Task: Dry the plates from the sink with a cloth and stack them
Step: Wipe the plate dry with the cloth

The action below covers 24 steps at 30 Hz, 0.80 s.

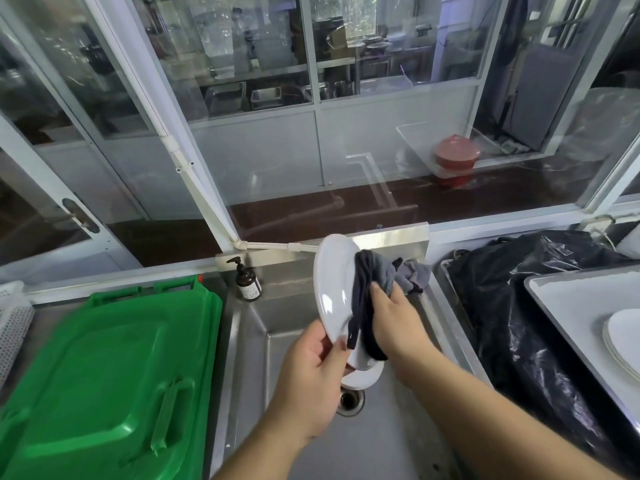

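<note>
A white oval plate [333, 285] stands on edge above the steel sink [252, 341]. My left hand [313, 368] pinches its lower rim between thumb and fingers. My right hand [394, 323] grips a grey and dark blue cloth [375, 282] and presses it against the plate's right face. Below the hands more white plates [363, 374] lie in the sink near the drain [350, 400]. A stack of white plates [623, 337] sits on a tray [568, 306] at the far right.
A green bin lid [104, 375] lies left of the sink. A brown pump bottle [246, 280] stands at the sink's back left corner. A black plastic bag [519, 313] fills the space between sink and tray. Glass panels rise behind the counter.
</note>
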### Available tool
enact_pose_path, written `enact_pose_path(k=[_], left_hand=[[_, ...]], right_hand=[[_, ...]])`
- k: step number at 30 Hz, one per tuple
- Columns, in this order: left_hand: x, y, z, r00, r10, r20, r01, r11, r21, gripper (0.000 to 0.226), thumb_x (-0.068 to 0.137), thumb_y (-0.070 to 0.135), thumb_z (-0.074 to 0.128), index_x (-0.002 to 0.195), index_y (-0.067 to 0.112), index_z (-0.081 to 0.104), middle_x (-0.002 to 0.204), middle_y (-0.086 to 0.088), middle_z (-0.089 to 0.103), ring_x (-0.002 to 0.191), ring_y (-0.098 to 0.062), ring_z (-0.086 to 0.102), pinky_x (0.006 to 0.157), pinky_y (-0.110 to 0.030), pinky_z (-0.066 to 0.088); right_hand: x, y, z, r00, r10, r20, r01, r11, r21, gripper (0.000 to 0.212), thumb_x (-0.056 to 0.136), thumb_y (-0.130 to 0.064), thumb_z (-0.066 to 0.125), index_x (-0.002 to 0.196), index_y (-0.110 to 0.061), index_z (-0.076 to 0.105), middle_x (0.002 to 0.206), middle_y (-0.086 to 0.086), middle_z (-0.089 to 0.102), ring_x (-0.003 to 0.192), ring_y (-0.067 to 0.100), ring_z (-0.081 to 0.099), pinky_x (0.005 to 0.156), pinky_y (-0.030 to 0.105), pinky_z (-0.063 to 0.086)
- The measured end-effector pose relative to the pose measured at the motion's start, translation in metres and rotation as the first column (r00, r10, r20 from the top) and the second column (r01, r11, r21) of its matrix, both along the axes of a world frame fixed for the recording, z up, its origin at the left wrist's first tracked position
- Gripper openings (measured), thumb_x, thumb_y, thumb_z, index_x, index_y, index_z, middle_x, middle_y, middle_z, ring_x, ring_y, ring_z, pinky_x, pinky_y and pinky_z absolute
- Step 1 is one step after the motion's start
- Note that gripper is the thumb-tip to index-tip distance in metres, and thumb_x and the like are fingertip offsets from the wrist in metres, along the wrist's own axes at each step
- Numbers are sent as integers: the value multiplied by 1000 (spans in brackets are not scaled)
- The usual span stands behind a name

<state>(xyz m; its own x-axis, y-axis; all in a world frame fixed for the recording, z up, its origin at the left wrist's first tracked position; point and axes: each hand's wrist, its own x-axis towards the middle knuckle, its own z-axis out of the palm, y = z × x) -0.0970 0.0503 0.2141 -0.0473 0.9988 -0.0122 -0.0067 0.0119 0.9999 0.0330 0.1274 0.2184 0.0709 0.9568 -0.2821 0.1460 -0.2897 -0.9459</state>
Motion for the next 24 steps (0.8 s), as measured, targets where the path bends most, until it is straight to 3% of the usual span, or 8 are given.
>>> enact_pose_path(k=[6,9,11,13,16,19,22,24], left_hand=[[-10,4,-6,921,-4,-389,19,999,35,24,92,23,59,96,45,66,85,15,73,76,-4,66,73,-21,53],[-9,4,-2,816,-41,-576,82,996,46,48,100,17,56,102,65,59,80,25,68,70,4,61,59,-13,42],[-6,3,-1,687,-53,-725,162,983,81,56,102,19,52,134,64,42,91,13,72,79,-10,64,61,-23,43],[-4,6,-2,523,-13,-852,229,965,126,61,102,19,48,154,47,32,120,3,71,98,-25,65,73,-34,45],[0,10,-2,302,65,-951,285,946,156,68,99,12,47,160,36,30,157,8,50,121,-24,62,84,-35,50],[3,6,-3,140,110,-984,335,930,152,74,83,8,67,152,29,49,157,4,52,126,-20,65,84,-36,60],[9,3,-6,67,105,-992,378,918,123,65,65,18,86,128,29,72,133,5,72,107,-16,75,73,-32,63],[12,0,-8,148,36,-988,344,935,85,59,79,26,75,136,35,65,144,12,64,119,-12,69,88,-33,60]], right_hand=[[-14,-21,5,941,-78,-330,24,986,-164,30,106,-38,51,131,-36,67,121,-6,76,114,19,70,107,50,54],[-9,-10,20,848,-158,-505,42,971,-235,41,98,-50,63,134,-31,68,120,-2,78,109,23,74,103,49,56],[-2,-2,28,835,-111,-539,-5,978,-210,58,76,-64,79,121,-28,72,108,2,81,97,23,79,93,46,61],[5,3,30,875,-67,-480,-31,981,-192,69,64,-57,90,119,-20,70,103,11,79,87,28,79,84,48,63],[19,6,24,860,-157,-485,44,971,-237,37,88,-20,80,120,-6,67,86,23,74,67,34,76,71,48,64],[32,6,9,850,-236,-472,97,949,-299,22,95,-3,66,116,-1,66,90,24,77,68,35,77,74,51,65],[41,4,-5,838,-257,-481,95,937,-335,18,96,3,62,114,3,65,92,25,79,78,40,78,69,49,66],[47,3,-13,844,-251,-473,91,938,-335,18,96,4,62,113,2,65,86,21,79,75,37,78,62,44,64]])
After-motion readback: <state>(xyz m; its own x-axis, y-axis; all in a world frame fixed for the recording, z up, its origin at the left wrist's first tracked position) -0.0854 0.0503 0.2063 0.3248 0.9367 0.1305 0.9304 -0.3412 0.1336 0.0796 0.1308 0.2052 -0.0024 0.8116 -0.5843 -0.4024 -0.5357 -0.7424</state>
